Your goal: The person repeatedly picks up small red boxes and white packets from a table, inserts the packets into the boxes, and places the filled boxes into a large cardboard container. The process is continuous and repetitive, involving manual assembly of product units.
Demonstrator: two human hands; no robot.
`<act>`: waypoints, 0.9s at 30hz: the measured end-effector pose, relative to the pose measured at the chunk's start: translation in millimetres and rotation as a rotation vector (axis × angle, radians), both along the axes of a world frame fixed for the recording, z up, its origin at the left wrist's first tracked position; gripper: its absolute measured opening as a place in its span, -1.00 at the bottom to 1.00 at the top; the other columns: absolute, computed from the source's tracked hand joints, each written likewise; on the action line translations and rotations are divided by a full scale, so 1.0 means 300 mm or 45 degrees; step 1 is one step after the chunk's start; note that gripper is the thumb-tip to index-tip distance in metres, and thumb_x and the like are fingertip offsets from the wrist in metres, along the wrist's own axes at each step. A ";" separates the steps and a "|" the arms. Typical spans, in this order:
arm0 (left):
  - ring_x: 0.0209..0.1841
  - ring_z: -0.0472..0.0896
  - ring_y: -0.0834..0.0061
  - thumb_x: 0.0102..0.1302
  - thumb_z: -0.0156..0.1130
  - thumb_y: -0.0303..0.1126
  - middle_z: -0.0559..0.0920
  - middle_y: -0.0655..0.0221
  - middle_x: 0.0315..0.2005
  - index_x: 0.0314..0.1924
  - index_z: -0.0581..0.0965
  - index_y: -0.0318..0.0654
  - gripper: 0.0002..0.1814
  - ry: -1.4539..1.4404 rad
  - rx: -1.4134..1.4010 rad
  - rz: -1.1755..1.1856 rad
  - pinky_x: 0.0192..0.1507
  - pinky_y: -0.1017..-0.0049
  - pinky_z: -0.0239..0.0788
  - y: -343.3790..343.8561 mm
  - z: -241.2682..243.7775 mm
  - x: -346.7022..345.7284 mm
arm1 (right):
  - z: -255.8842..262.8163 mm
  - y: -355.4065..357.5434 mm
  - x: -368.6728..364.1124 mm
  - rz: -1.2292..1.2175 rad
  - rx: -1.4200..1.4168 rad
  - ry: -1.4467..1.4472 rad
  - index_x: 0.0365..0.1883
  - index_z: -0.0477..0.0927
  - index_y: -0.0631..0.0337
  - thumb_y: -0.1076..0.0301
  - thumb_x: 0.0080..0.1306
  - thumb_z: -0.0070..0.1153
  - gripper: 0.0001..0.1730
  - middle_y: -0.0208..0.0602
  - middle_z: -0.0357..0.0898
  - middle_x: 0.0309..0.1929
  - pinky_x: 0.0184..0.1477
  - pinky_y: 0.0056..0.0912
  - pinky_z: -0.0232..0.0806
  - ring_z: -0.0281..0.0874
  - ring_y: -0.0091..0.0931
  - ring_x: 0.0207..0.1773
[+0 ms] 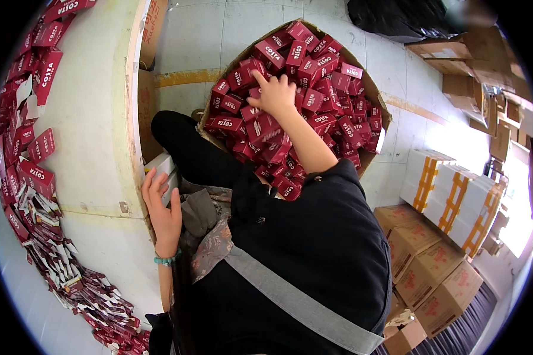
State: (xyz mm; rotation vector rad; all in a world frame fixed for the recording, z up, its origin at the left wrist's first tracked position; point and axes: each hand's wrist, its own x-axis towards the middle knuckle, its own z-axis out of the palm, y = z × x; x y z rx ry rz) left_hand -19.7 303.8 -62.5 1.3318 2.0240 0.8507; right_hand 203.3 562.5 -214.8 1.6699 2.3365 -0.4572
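My right hand (pixel 275 95) reaches over a large carton (pixel 384 111) heaped with small dark red Costa coffee boxes (pixel 313 100). Its fingers are spread over the boxes, and none is plainly gripped. A few boxes below the hand look blurred. My left hand (pixel 162 208), with a turquoise bead bracelet (pixel 168 259) at the wrist, is beside the near edge of the pale worktable (pixel 97 177); its fingers are apart and hold nothing. Along the table's far side lie more red boxes (pixel 37 177), and flat or opened red-and-white packets (pixel 66 266) in a long heap.
Brown cartons (pixel 431 270) and white foam boxes with orange tape (pixel 448 195) are stacked at the right. More cartons (pixel 466 93) and a black plastic bag (pixel 395 17) lie further off. A carton (pixel 149 111) stands beneath the table edge. My knee is close to the heaped carton.
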 end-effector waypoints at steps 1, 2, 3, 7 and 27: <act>0.21 0.43 0.27 0.35 0.09 -0.56 0.23 0.18 0.32 0.20 0.34 -0.36 -0.58 -0.014 -0.007 -0.003 0.18 0.34 0.36 0.009 -0.001 -0.001 | 0.008 -0.054 0.034 -0.010 0.028 0.056 0.32 0.28 -0.46 -0.25 0.00 0.28 -0.12 -0.15 0.51 0.08 0.16 0.21 0.21 0.29 -0.01 0.28; 0.20 0.42 0.28 0.35 0.10 -0.54 0.24 0.18 0.31 0.20 0.35 -0.37 -0.59 -0.025 -0.021 -0.007 0.17 0.35 0.36 0.011 0.000 0.002 | -0.005 -0.126 0.069 0.117 0.231 -0.027 0.25 0.35 -0.36 -0.27 0.00 0.22 -0.20 -0.28 0.47 0.14 -0.01 0.11 0.39 0.29 -0.08 0.24; 0.20 0.42 0.28 0.36 0.09 -0.53 0.24 0.18 0.31 0.19 0.36 -0.36 -0.59 -0.014 -0.006 -0.020 0.17 0.35 0.36 0.021 0.002 0.005 | -0.022 -0.173 0.115 0.085 0.169 0.041 0.23 0.37 -0.35 -0.21 0.01 0.24 -0.23 -0.32 0.38 0.23 0.03 0.19 0.38 0.25 -0.07 0.28; 0.20 0.41 0.28 0.38 0.08 -0.48 0.25 0.18 0.30 0.18 0.38 -0.35 -0.62 -0.006 0.004 -0.110 0.14 0.36 0.39 0.010 -0.016 0.013 | -0.005 -0.277 0.350 -0.058 0.114 0.103 0.23 0.38 -0.26 0.12 0.00 0.34 -0.24 -0.37 0.29 0.30 0.13 0.24 0.31 0.24 -0.18 0.34; 0.21 0.39 0.26 0.36 0.11 -0.53 0.34 0.20 0.25 0.11 0.44 -0.34 -0.68 0.101 -0.051 -0.040 0.11 0.38 0.41 -0.062 -0.022 0.038 | -0.147 -0.331 -0.170 0.417 0.059 -0.053 0.19 0.48 -0.09 0.03 0.08 0.30 -0.34 -0.38 0.06 0.50 0.38 0.43 -0.18 0.11 -0.15 0.45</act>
